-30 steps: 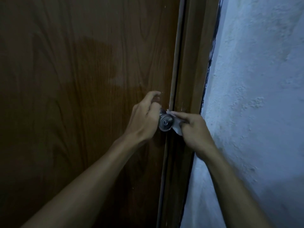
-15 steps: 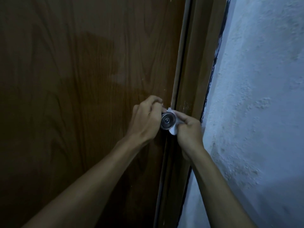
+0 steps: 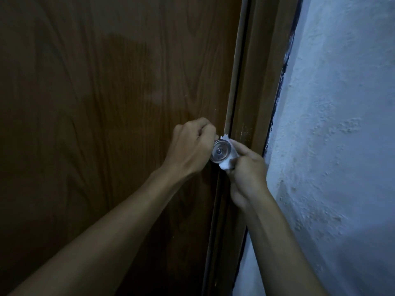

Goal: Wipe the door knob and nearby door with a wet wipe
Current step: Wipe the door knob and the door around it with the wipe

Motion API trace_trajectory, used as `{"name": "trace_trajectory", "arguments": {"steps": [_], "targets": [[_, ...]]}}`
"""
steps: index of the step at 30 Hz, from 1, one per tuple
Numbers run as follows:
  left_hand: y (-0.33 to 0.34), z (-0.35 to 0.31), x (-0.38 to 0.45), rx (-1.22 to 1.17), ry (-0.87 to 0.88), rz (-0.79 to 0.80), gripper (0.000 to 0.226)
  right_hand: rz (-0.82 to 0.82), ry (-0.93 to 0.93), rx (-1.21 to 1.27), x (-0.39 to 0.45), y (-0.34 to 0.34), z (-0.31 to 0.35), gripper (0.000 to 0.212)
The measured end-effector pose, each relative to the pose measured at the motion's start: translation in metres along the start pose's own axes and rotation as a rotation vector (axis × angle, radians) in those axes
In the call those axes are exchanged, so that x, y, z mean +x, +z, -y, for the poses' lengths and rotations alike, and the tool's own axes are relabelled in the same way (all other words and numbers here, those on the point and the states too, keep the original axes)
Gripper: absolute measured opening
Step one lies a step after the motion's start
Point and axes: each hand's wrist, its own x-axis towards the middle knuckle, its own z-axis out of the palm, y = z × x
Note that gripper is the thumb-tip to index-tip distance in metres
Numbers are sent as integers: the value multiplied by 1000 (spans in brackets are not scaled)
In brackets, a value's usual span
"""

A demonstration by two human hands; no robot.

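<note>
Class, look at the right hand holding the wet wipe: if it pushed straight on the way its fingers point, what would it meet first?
The right hand points up and left, so it would likely press the wet wipe harder against the door knob it already wraps. Past that comes the left hand, though depth is unclear.

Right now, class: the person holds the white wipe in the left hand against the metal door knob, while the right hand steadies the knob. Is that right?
Not quite. The hands are swapped: the head view shows the wipe in the right hand, pressed against the metal door knob, while the left hand steadies the knob.
</note>
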Motion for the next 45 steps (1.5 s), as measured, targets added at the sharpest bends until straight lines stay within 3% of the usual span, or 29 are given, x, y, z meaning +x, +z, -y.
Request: {"name": "trace_trajectory", "arguments": {"steps": [4, 7, 17, 21, 26, 31, 34, 38, 45], "targets": [[-2, -2, 1, 19, -6, 5, 48, 3, 200, 234, -3, -1, 6, 44], [-3, -2, 4, 27, -17, 24, 38, 60, 345, 383, 0, -1, 10, 54], [-2, 2, 5, 13, -19, 13, 30, 161, 524, 656, 6, -16, 6, 56], [-2, 1, 3, -9, -10, 17, 28, 158, 401, 384, 9, -17, 6, 52], [-2, -2, 0, -31, -26, 33, 27, 49, -73, -348, 9, -4, 8, 34], [-13, -4, -3, -133, -61, 96, 35, 182, -537, -829, 14, -13, 11, 42], [-16, -3, -5, -132, -74, 43, 31, 334, -695, -1050, 20, -17, 27, 49], [-11, 1, 3, -6, -99, 71, 49, 530, -696, -1171, 26, -15, 45, 52], [8, -2, 15, 337, -5, 440, 100, 529, -402, -805, 26, -29, 58, 46]]}}
